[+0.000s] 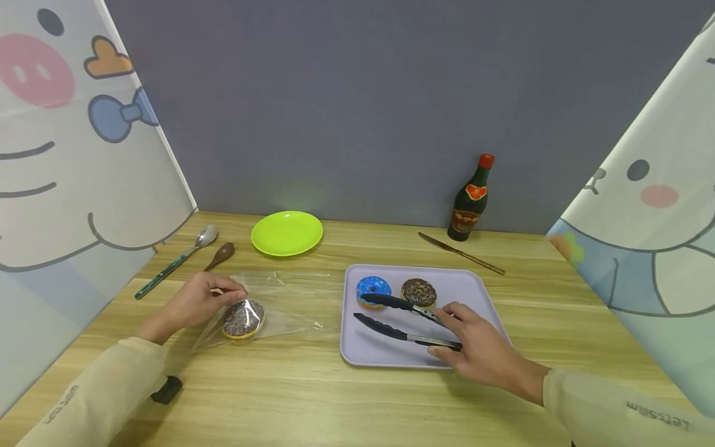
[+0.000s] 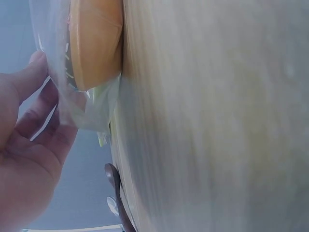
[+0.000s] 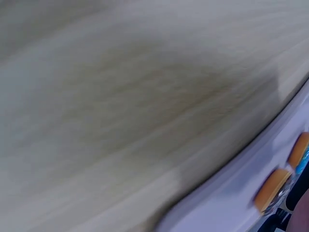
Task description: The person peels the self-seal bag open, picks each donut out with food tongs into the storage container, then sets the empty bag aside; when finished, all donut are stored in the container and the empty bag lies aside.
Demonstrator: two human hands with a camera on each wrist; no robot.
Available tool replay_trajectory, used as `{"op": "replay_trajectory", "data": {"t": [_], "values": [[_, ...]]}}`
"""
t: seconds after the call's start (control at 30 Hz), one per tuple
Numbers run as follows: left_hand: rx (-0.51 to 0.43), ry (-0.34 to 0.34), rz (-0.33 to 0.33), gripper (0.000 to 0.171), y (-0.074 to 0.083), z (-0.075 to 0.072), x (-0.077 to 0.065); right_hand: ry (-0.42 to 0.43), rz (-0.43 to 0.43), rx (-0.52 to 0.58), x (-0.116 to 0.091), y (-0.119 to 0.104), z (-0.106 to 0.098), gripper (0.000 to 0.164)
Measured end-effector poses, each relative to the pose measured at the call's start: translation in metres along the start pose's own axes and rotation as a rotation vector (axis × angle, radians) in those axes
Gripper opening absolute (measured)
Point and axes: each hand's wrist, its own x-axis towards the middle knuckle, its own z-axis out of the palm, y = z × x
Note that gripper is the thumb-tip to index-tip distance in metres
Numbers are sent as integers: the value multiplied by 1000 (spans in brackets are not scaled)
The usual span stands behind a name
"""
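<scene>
My left hand [image 1: 197, 303] pinches the clear plastic bag [image 1: 296, 313] near its left end. Inside the bag lies a chocolate-topped doughnut [image 1: 243, 320]; the left wrist view shows its tan side [image 2: 99, 43] behind the film. In my right hand [image 1: 483, 347] are black-tipped tongs [image 1: 385, 329], their arms spread apart over the lilac tray [image 1: 365, 352]. On that tray sit a blue-iced doughnut [image 1: 373, 288] and a second chocolate doughnut [image 1: 419, 290], both partly behind the upper tong arm. Only a bit of the right hand [image 3: 299, 215] shows in the right wrist view.
A green plate [image 1: 287, 233] lies at the back. Left of it are a metal spoon with a green handle [image 1: 177, 263] and a brown wooden spoon [image 1: 224, 251]. A knife [image 1: 463, 253] lies behind the tray, near a dark bottle [image 1: 469, 202] against the grey wall.
</scene>
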Motion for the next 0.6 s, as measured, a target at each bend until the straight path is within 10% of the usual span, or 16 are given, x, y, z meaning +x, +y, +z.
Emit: {"op": "replay_trajectory", "data": {"t": [0.6], "values": [[-29,7,5,5,-1,2,0,-184,-33,2,57,-29,26,59]]}}
